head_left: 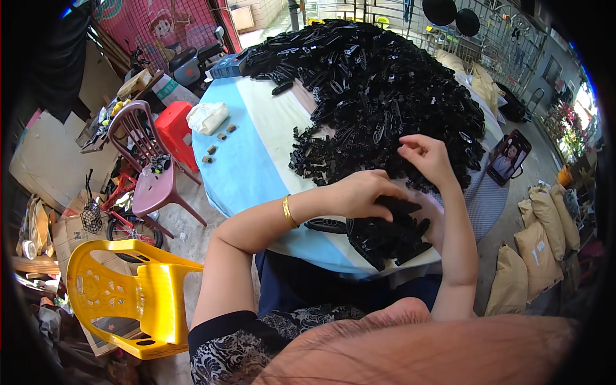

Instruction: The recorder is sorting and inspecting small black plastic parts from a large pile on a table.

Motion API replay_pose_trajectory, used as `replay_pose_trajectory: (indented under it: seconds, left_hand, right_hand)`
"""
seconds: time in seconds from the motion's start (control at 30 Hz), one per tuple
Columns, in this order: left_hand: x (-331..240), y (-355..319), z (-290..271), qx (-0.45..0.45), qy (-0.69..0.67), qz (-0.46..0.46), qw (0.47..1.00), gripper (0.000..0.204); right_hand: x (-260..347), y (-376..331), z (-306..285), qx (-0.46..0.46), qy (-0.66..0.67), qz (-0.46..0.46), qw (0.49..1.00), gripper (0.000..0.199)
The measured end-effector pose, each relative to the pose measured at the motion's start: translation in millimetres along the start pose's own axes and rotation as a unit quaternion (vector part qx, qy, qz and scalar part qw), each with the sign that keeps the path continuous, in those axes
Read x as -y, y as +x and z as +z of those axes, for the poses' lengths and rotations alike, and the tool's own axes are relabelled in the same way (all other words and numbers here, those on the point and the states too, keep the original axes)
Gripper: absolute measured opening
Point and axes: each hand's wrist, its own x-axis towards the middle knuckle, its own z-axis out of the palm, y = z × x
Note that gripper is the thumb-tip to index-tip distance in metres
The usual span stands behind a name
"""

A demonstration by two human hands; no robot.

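A big heap of black plastic parts (391,83) covers the far and right side of a round table; many are long, oval and slotted, and their exact kind cannot be told. My left hand (360,194), with a gold bracelet (289,212) at its wrist, curls thumb and fingers around a black plastic piece (402,206). That piece is over a smaller pile of long black parts (388,242) near the table's front edge. At the heap's near edge is my right hand (425,157), its fingertips drawn together; anything between them is too small or hidden to name.
Striped cloth (256,141) covers the table. On it are a white bag (207,118), several small brown blocks (221,136) and a blue box (227,67). A phone (509,158) stands at the right edge. Yellow chair (154,301) and purple chair (154,186) stand left; sacks (538,260) right.
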Motion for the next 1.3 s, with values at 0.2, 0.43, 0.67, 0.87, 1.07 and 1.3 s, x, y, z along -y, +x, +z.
replay_pose_trajectory:
  seconds: [0.2,0.43,0.67,0.87,1.07,1.3]
  left_hand:
    - [71.7,8.1,-36.3,-0.232,0.102,-0.254,0.933,0.026]
    - [146.9,-9.4,-48.6,-0.160,0.212,-0.397,0.878,0.039]
    - [118.9,-1.5,-49.1,-0.163,0.191,-0.408,0.878,0.041]
    - [92.8,-6.5,-56.8,-0.317,-0.088,-0.284,0.901,0.042]
    - [53.9,0.2,-33.7,-0.236,-0.539,-0.280,0.758,0.030]
    - [47.8,0.7,-17.2,-0.190,-0.515,-0.251,0.797,0.024]
  right_hand:
    - [22.0,-17.3,29.7,0.022,-0.343,-0.122,0.931,0.026]
    - [14.0,-17.3,36.0,0.051,-0.394,-0.116,0.910,0.010]
    - [13.9,-21.0,31.9,0.078,-0.440,-0.123,0.886,0.009]
    - [28.8,-11.8,24.6,-0.023,-0.271,-0.095,0.958,0.015]
    - [19.4,-7.8,33.5,-0.080,-0.011,-0.027,0.996,0.027]
    - [36.3,-13.6,29.9,-0.142,0.005,-0.059,0.988,0.019]
